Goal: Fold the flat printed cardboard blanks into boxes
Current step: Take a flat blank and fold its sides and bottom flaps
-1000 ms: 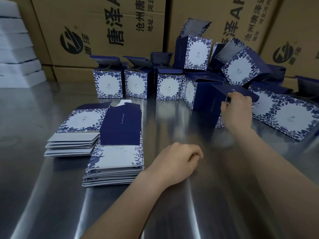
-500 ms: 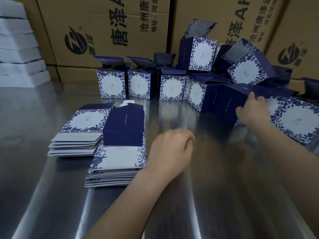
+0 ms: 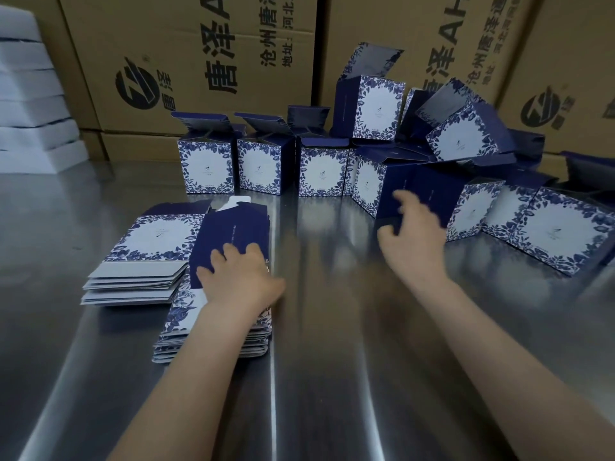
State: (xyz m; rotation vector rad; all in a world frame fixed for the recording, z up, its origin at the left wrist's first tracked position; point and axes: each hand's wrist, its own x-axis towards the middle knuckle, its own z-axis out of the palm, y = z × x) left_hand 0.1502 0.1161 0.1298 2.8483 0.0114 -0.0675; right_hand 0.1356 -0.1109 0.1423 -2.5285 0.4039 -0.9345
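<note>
Resting on the nearer stack of flat blanks (image 3: 179, 317), your left hand (image 3: 239, 281) lies palm down with its fingers spread across the navy panel of the top blank (image 3: 233, 234). That blank sits askew on the stack, its white tab pointing away from you. Your right hand (image 3: 412, 241) is above the table, motion-blurred, fingers loosely spread and thumb out, just in front of a navy-sided folded box (image 3: 422, 191). The blur hides whether your fingertips touch it.

Just left of the nearer stack lies a second stack of blanks (image 3: 146, 257), floral face up, grey edges fanned toward you. Beyond both stacks a row of three folded boxes (image 3: 263, 168) stands upright with top flaps open. To the right of that row more boxes are heaped: an upright box (image 3: 376, 108) sits on top of others, a tilted box (image 3: 466, 134) leans beside it, and further boxes (image 3: 565, 234) lie on their sides toward the right edge. Everything rests on a steel table (image 3: 332, 377). Brown printed cartons (image 3: 199, 61) form a wall behind, and white stacked slabs (image 3: 30, 104) stand at the far left.
</note>
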